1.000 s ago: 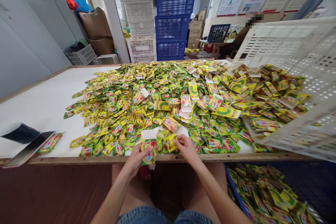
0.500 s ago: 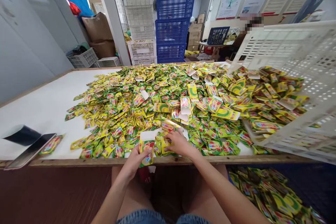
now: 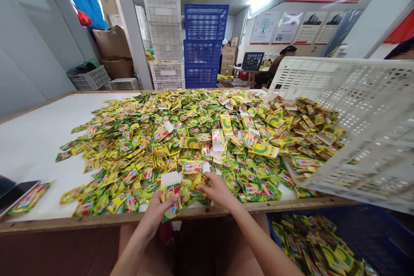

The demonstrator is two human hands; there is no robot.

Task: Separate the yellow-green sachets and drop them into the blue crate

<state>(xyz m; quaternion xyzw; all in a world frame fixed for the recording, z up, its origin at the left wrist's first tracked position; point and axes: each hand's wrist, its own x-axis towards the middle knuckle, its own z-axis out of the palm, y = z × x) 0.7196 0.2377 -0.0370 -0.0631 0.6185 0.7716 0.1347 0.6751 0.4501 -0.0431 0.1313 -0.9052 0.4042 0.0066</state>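
At the table's front edge, my left hand [image 3: 155,212] grips a small yellow-green printed carton [image 3: 170,190] by its lower part, thumb across the front. The carton's white top flap stands raised. Just to the right, my right hand [image 3: 217,190] pinches a small yellow sachet [image 3: 198,180] between thumb and fingers, a short gap from the carton. Behind the sachet, another printed carton [image 3: 193,167] lies on its side with a white flap. Around both hands spreads a thick heap of green and yellow sachets [image 3: 129,177].
A white perforated crate [image 3: 368,108] lies tipped at the right, cartons spilling from it. Below it, a blue crate [image 3: 362,220] holds more packs. A phone [image 3: 19,196] lies at the left. Stacked crates [image 3: 205,54] stand behind the table, and a person [image 3: 274,67] sits farther back.
The view has tilted up and shifted. My right hand has come away from the heap slightly with a yellow sachet pinched in it. The left hand still holds the carton.
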